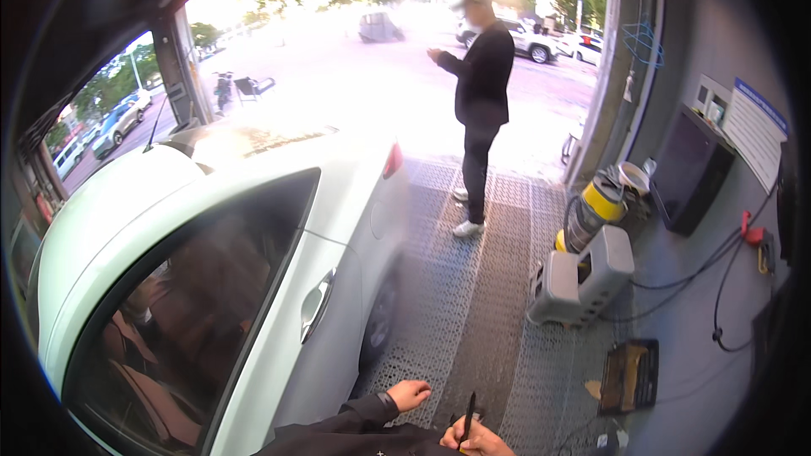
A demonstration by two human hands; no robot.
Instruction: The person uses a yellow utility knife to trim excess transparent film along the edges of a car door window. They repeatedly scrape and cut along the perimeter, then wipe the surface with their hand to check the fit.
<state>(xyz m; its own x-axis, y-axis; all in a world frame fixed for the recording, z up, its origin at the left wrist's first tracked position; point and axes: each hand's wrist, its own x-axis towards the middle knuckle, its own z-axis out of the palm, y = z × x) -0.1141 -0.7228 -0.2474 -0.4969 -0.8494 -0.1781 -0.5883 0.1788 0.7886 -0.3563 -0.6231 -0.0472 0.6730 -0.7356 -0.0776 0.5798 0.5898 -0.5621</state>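
Observation:
My left hand (410, 394) hangs low near the white car's rear wheel, apart from it. Its fingers are loosely curled, and nothing shows in them. At the lower edge, my right hand (483, 441) is wrapped round a thin black stick-like tool (470, 409), held upright with its narrow end up. A bit of yellow shows low on this tool, and its lower end is hidden by the hand. To my left stands the white car (338, 241), its door handle (318, 306) and dark side window (190, 312) facing me.
A person (484, 67) in dark clothes stands ahead on the grating floor (431, 321). On the right are a grey plastic step (583, 279), a yellow-and-black canister machine (594, 209) and an open black case (628, 376). Dark hoses (688, 279) run along the wall.

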